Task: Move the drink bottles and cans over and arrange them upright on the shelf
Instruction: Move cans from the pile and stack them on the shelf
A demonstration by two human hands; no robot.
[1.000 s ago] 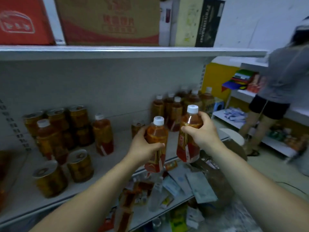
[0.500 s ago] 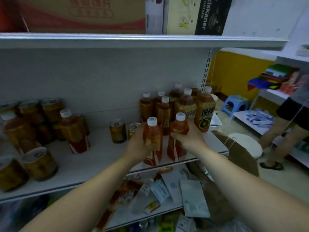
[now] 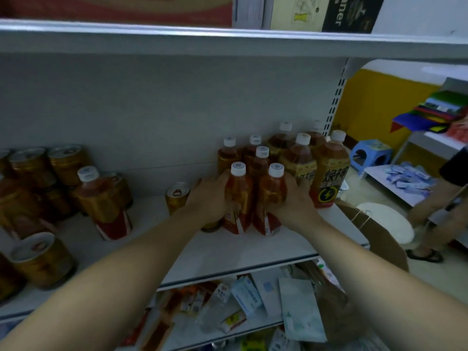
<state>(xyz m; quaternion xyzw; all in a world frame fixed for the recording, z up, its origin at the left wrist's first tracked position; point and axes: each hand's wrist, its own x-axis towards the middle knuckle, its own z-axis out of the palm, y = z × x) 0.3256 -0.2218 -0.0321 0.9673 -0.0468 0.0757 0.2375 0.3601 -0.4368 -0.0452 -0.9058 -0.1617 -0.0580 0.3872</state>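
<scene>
The left hand (image 3: 210, 201) is curled round the left bottle (image 3: 239, 196), the right hand (image 3: 295, 201) round the right bottle (image 3: 272, 198). Both bottles stand upright, side by side on the shelf (image 3: 253, 252), just in front of the bottle cluster (image 3: 298, 158) at the far right, probably to extend its rows.

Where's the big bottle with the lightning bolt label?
In the head view, the lightning-bolt bottle stands at the right end of the shelf, beside the right hand.

A shop: shelf (image 3: 253, 254) stocked with drinks (image 3: 329, 171) (bottles, cans).
</scene>
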